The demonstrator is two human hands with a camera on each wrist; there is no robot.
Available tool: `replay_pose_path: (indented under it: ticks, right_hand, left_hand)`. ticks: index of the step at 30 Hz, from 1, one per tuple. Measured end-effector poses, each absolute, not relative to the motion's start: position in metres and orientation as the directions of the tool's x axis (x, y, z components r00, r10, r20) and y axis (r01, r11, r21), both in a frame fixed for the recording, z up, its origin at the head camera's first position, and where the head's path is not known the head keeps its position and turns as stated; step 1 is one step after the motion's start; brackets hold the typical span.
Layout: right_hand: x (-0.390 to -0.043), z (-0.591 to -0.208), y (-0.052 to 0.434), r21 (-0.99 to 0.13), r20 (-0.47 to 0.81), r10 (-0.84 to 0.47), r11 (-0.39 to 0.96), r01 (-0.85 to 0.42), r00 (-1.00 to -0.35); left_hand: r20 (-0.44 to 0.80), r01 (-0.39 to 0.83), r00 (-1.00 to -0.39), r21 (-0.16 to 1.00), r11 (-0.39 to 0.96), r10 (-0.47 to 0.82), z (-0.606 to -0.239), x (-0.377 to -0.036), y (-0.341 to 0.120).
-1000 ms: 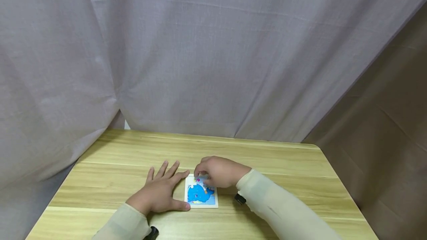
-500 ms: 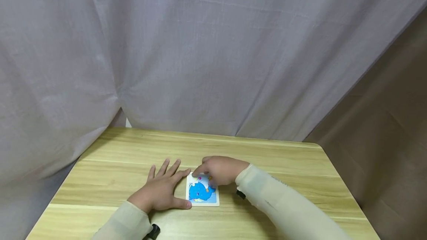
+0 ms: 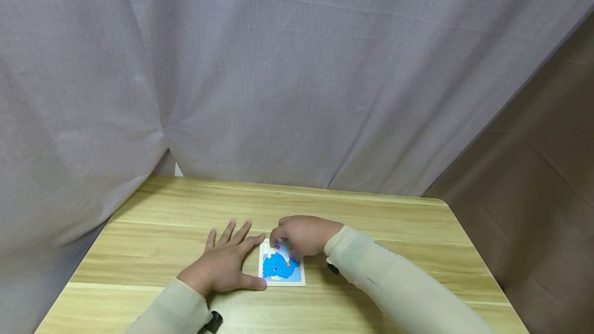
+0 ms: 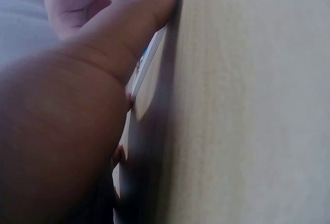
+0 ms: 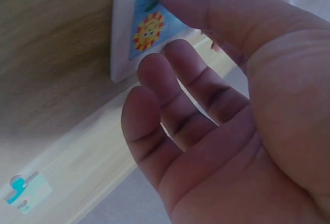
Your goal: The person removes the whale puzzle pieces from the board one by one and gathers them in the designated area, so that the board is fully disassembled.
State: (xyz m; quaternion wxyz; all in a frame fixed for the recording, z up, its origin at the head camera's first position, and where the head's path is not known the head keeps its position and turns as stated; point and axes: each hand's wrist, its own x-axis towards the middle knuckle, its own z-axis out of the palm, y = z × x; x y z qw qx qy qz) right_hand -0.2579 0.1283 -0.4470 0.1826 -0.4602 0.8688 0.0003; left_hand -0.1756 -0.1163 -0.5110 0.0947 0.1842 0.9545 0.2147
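A small jigsaw puzzle (image 3: 282,268) with a blue whale picture and a white border lies flat on the table. Its upper-left part shows a pale patch with a jigsaw-shaped edge. My left hand (image 3: 224,268) rests on the puzzle's left side, fingers spread, thumb at the lower-left corner and index finger at the upper-left corner. Over the upper part is my right hand (image 3: 303,236), index finger bent down and thumb on the picture near a sun drawing (image 5: 148,31). The other right fingers hang loosely curved. Picture shows between index finger and thumb; no held piece is visible.
In the right wrist view a loose puzzle piece (image 5: 28,192) lies on the wooden table (image 3: 394,282) beyond the right fingers; the head view does not show it. Grey curtains (image 3: 278,76) hang behind the table. Both wrists carry dark straps or devices.
The right index finger was stretched toward the puzzle's upper-left corner half a second ago and is now bent more. The left hand holds its place on the puzzle's left side.
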Motion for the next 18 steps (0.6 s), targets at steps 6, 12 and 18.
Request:
replay_pose_path:
  ticks: [6, 12, 18]
  right_hand:
    - [-0.255, -0.446, 0.118, -0.137, -0.352, -0.761, 0.618, -0.774, -0.545]
    - [-0.253, -0.445, 0.110, -0.123, -0.372, -0.743, 0.633, -0.765, -0.556]
    - [-0.255, -0.445, 0.108, -0.132, -0.390, -0.718, 0.664, -0.736, -0.577]
  left_hand:
    - [-0.103, 0.309, -0.914, 0.444, 0.841, 0.391, -0.511, -0.175, -0.116]
    - [-0.104, 0.312, -0.913, 0.443, 0.840, 0.394, -0.511, -0.175, -0.116]
    - [-0.092, 0.321, -0.914, 0.432, 0.843, 0.395, -0.511, -0.175, -0.117]
